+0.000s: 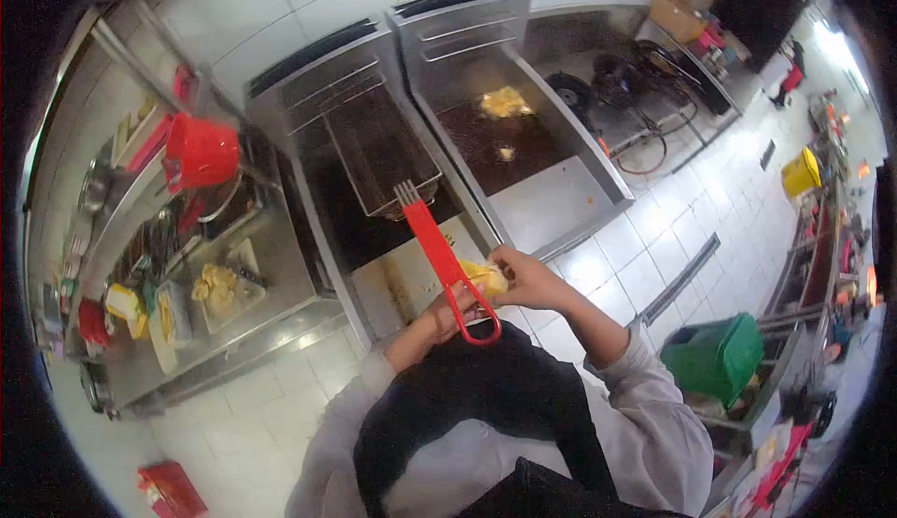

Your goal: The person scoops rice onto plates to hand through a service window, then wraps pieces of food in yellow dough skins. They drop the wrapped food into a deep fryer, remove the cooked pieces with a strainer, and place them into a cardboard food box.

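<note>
My left hand (447,314) is closed around the lower part of a red-handled fork (432,238), whose metal tines point up and away over the left fryer. A pale yellow food piece (488,280) lies between my two hands. My right hand (525,278) pinches this piece from the right side. The left fryer (378,270) has a wire basket (378,144) over dark oil. In the right fryer (542,205), a yellow clump of food (505,102) and a smaller bit (505,155) float in the oil.
On the left counter (280,303) sits a tray with pale food pieces (217,286). A red basket (201,152) is above it. Pans (612,79) stand right of the fryers. A green bin (715,359) and a yellow bucket (801,172) are at the right.
</note>
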A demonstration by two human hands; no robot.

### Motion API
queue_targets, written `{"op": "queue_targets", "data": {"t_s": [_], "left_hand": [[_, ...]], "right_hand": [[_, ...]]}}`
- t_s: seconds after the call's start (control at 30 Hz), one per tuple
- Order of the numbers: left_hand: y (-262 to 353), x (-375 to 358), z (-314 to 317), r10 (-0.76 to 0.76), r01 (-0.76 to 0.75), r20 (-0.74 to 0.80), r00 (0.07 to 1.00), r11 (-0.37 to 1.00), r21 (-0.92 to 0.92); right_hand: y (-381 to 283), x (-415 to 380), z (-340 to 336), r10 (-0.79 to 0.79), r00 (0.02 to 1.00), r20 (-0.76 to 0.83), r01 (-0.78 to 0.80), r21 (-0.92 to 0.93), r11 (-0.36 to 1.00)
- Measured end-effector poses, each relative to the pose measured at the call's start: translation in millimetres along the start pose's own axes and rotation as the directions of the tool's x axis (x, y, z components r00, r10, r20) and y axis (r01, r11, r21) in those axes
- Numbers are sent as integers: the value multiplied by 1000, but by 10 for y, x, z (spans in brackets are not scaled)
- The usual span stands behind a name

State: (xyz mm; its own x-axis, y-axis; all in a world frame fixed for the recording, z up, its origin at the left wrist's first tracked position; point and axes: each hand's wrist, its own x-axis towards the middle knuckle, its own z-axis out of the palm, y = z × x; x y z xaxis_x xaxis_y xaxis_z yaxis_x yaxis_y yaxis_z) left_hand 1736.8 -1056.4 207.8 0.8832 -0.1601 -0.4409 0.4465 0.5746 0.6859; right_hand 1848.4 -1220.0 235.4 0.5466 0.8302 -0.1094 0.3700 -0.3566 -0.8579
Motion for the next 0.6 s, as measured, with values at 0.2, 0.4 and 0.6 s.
{"op": "queue_targets", "data": {"t_s": [0.2,0.4,0.6], "left_hand": [[-29,14,-280,161,-160,81,984,987,-20],[-251,-183,-656,208,-221,-99,973,964,-147],[-339,-861,-866,314,-413,-412,855,893,-177]], "right_hand": [[694,567,-543,271,960,69,-273,439,856],[1451,1635,-1000,-21,908,-418,-77,-216,973],[2240,2303,-714,-44,921,-387,-240,-654,717]]}}
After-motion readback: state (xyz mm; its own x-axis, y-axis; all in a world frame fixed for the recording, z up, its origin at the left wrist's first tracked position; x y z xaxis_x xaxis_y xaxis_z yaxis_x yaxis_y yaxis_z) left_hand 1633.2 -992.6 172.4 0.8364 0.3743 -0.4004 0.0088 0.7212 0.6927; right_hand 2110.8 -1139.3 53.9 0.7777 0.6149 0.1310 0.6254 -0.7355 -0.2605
